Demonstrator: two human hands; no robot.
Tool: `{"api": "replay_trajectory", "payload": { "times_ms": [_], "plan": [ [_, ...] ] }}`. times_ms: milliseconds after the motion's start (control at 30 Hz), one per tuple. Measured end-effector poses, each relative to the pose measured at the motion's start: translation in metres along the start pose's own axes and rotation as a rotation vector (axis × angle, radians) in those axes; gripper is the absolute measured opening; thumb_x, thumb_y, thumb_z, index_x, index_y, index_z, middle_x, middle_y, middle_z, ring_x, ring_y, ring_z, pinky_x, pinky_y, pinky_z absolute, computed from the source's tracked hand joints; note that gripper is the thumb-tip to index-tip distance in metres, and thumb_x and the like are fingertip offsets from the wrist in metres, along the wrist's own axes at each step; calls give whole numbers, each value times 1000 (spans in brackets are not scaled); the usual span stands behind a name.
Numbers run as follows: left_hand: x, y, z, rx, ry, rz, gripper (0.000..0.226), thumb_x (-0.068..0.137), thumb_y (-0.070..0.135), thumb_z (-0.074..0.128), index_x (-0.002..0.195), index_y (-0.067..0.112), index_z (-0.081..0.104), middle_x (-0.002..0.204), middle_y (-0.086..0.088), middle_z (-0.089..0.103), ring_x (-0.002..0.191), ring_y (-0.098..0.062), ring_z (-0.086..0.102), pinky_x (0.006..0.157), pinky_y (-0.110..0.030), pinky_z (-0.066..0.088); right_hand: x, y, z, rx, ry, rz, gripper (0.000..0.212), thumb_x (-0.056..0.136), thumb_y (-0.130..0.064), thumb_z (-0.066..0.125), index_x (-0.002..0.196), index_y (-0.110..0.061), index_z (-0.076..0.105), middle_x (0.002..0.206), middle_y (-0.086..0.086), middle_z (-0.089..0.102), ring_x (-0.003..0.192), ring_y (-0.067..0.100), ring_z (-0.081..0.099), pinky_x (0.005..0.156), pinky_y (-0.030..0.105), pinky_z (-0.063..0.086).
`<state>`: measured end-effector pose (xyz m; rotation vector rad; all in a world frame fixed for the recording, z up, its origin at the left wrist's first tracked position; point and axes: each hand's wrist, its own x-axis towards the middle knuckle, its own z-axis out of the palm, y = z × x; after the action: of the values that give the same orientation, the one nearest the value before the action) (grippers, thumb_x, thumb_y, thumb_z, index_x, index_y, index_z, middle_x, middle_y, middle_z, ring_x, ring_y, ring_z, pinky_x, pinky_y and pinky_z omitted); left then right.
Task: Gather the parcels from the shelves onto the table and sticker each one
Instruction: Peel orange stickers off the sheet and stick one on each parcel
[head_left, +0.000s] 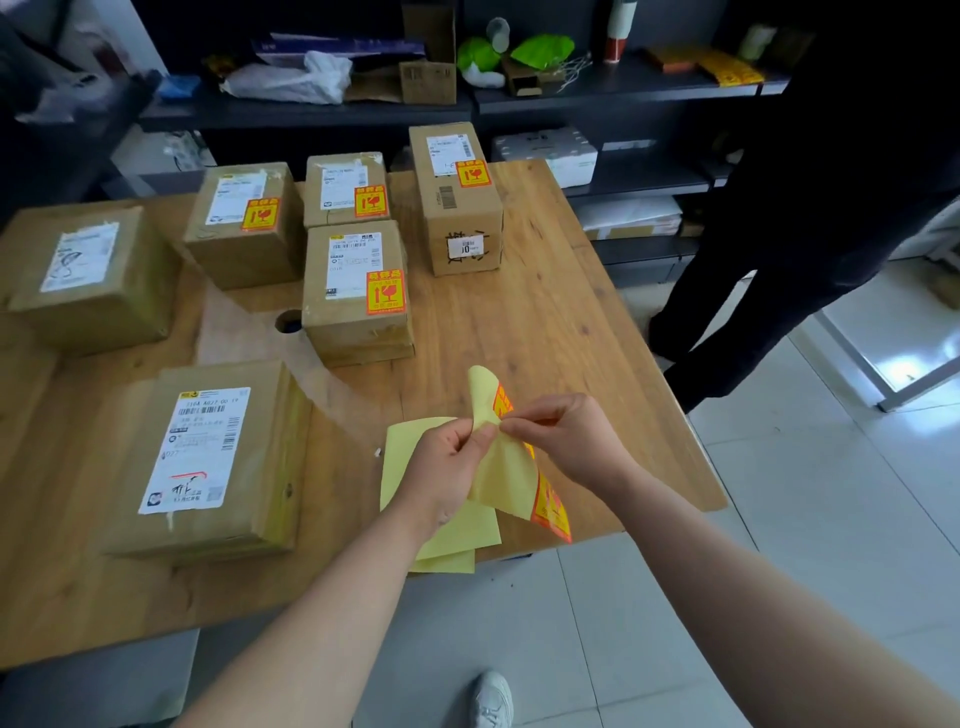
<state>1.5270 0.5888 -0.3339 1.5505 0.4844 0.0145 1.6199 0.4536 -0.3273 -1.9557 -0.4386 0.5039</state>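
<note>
At table's (545, 322) 5 o'clock, left hand (447, 467) and right hand (566, 441) pinch sticker sheet (501, 480); four boxes (358, 280) stickered, two at 9 o'clock bare.

Views: one, worn on the person's head.
Position: standing at the near right corner of the table (545, 322).
Facing: forward and down, towards the shelves (613, 96) beyond the table.
Nearness: closest to the left hand (447, 467) and right hand (571, 441), both pinching the sticker sheet (501, 483) mid-frame.
Lens: wide, edges bowed.
Bottom edge: the wearer's shoe (493, 701) on the floor.
</note>
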Motion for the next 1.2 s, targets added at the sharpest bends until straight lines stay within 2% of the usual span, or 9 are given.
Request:
{"api": "replay_trajectory", "payload": {
  "times_ms": [200,367,500,733,800,867,967,1067,1200],
  "plan": [
    [-6,-7,-4,64,9,13,24,95,29,54,88,15,72,92,-20,70,81,-29,62,76,-47,51,-4,-7,1,-89,-28,17,11,85,-21,68,77,-18,74,65,-11,67,49,-5,52,48,8,38],
    [-4,-19,-8,184,137,-39,45,93,35,54,77,-7,56,64,-10,49,62,-19,45,56,-28,34,0,0,5,-185,144,59,16,87,-18,59,74,-14,68,68,-1,67,49,1,47,47,17,37],
    [1,-27,-17,296,245,-125,36,93,22,54,61,8,45,55,-5,34,52,-19,32,50,-28,20,5,4,-9,-152,238,172,16,92,-18,53,84,-12,65,76,2,67,55,8,52,40,13,36],
    [18,-39,-32,474,377,-199,39,93,18,49,56,9,42,56,-5,42,54,-22,43,47,-25,25,9,3,-26,-120,372,179,15,95,-22,50,96,-15,63,88,-2,65,64,11,55,50,22,38],
    [22,-37,-33,527,401,-206,32,93,17,48,64,3,53,63,-7,51,60,-25,50,47,-26,29,7,0,-28,-117,385,133,14,95,-22,51,95,-16,64,87,-5,65,67,9,56,55,22,40],
    [25,-35,-32,562,409,-217,24,94,21,51,93,1,62,88,-12,63,77,-27,59,51,-27,41,5,-2,-26,-139,392,83,13,94,-22,54,90,-18,65,84,-6,64,71,7,57,59,20,41],
    [18,-24,-26,680,512,-140,45,92,31,57,130,12,46,128,-10,48,115,-28,51,83,-35,49,3,-2,-19,-189,388,19,10,92,-22,56,86,-23,65,84,-8,63,77,4,58,64,17,44],
    [10,-7,-15,605,433,89,22,93,35,54,100,16,62,98,1,64,94,-20,59,75,-30,47,1,-2,-5,-296,377,-78,10,90,-23,58,85,-21,65,85,-8,60,75,2,55,64,18,45],
    [12,7,-8,99,310,-142,40,89,42,58,70,10,70,69,-3,71,61,-16,61,64,-32,52,-6,-7,19,-411,293,-278,10,88,-25,61,85,-18,66,83,-9,57,69,5,55,63,26,51]
  ]
}}
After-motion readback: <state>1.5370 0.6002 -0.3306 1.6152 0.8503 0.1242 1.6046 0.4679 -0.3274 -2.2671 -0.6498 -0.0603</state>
